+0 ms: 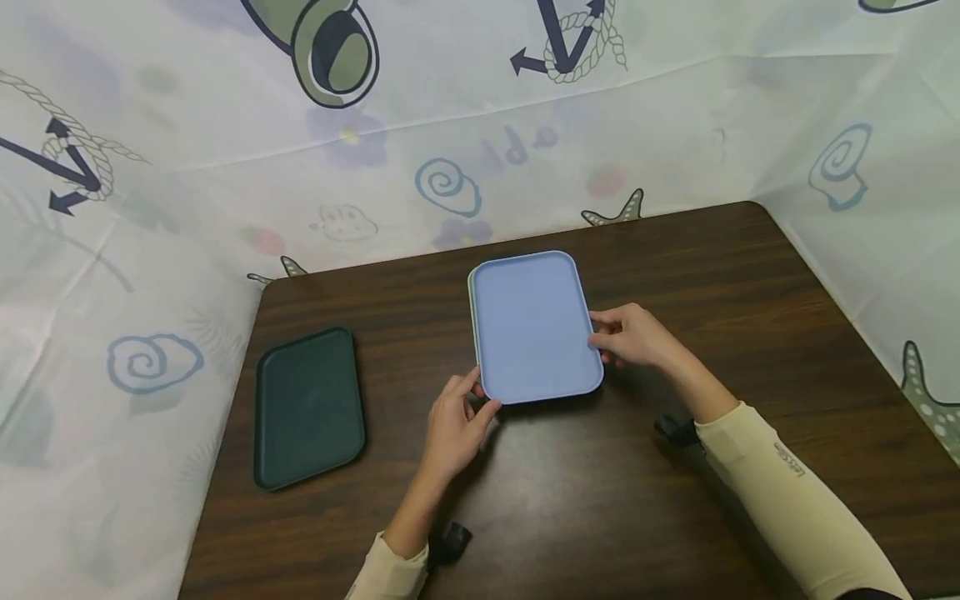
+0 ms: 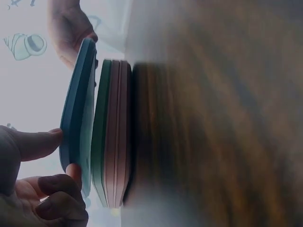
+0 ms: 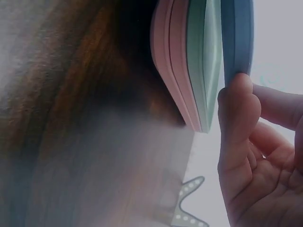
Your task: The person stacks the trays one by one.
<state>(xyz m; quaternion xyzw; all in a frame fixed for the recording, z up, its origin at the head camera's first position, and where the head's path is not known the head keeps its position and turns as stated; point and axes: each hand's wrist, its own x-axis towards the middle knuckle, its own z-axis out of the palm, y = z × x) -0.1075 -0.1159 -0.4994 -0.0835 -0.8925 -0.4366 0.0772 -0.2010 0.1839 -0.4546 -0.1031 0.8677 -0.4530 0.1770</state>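
Both hands hold a light blue rectangular tray (image 1: 532, 329) with rounded corners. My left hand (image 1: 453, 427) pinches its near left corner, thumb on the rim and fingers beneath. At its right edge, my right hand (image 1: 636, 337) grips it between thumb and fingers. In the wrist views the blue tray is raised a little, slightly tilted, over a stack. A light green tray (image 3: 197, 61) tops that stack, above two pink trays (image 2: 117, 137). From the head view the blue tray hides nearly all of the stack; only a pale green edge shows at its left.
A dark green tray (image 1: 309, 408) lies on the left of the brown wood-grain table (image 1: 570, 500). Printed white cloth (image 1: 262, 192) hangs behind the table and at its sides. Each wrist carries a small black device.
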